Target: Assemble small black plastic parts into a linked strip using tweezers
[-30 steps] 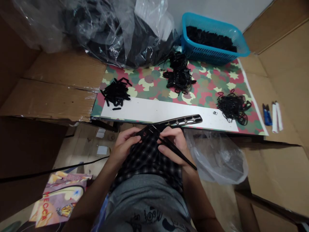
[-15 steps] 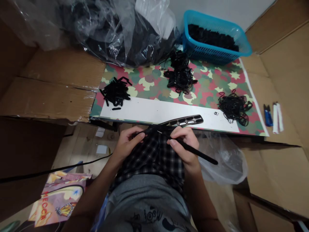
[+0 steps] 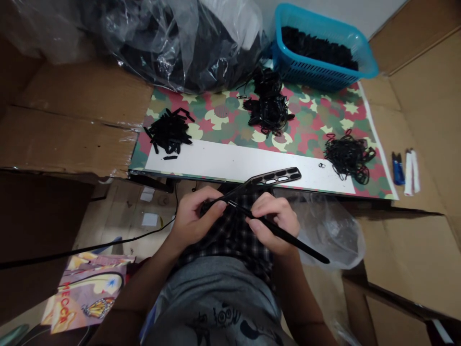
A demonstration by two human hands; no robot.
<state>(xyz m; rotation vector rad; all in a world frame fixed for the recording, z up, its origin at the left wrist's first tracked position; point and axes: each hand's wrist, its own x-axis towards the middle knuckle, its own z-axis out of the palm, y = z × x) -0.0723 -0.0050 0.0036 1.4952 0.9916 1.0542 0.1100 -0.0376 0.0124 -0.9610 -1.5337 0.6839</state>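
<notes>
My left hand (image 3: pixel 196 215) is shut on the near end of a black perforated plastic strip (image 3: pixel 277 178), whose far end points up and right over the white sheet. My right hand (image 3: pixel 275 223) grips a thin black rod (image 3: pixel 300 245), its tip near the strip inside my left hand's grasp. That contact point is partly hidden by my fingers. Both hands rest above a plaid cloth (image 3: pixel 234 245) on my lap. On the board ahead lie a heap of short black pieces (image 3: pixel 168 130) and tangles of black loops (image 3: pixel 268 108).
A blue basket (image 3: pixel 306 77) of black pieces and a plastic bag (image 3: pixel 187 48) of black material stand behind the camouflage board (image 3: pixel 230 115). Blue-handled snips (image 3: pixel 398 170) lie on cardboard at right. A clear bag (image 3: pixel 331 230) sits by my right hand.
My hands have shifted slightly, and the rod's free end has swung outward to the right. The view has tilted a little, with the board lying higher in the frame.
</notes>
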